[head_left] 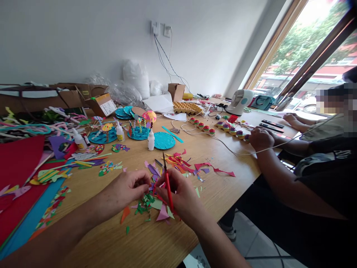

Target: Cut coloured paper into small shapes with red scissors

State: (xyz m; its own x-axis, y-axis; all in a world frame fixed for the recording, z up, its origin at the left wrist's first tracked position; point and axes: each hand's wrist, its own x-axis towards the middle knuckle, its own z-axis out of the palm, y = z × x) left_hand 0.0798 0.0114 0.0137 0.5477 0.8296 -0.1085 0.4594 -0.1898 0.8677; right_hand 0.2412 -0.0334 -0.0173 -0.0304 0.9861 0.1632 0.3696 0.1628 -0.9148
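Note:
My right hand (181, 191) holds red-handled scissors (168, 186), their dark blades pointing up and away from me. The thumb and fingertips of that hand also pinch a small pinkish-red paper piece (155, 188). Close beside it, my left hand (129, 188) is curled with thumb and fingers nearly together; what they hold, if anything, is too small to make out. Beneath and around both hands lie green paper scraps (147, 201), a pink scrap (163, 213) and an orange scrap (125, 214). Red and orange paper strips (177, 162) spread just beyond the scissors.
A white glue bottle (151, 141) stands beside a blue disc (164, 140). Decorated blue plates (103, 136) sit further left. Coloured paper sheets (21, 186) cover the left side. A white cable (223, 141) crosses the table. At right, a co-worker's hand (260, 138) rests near painted egg-carton strips (230, 128).

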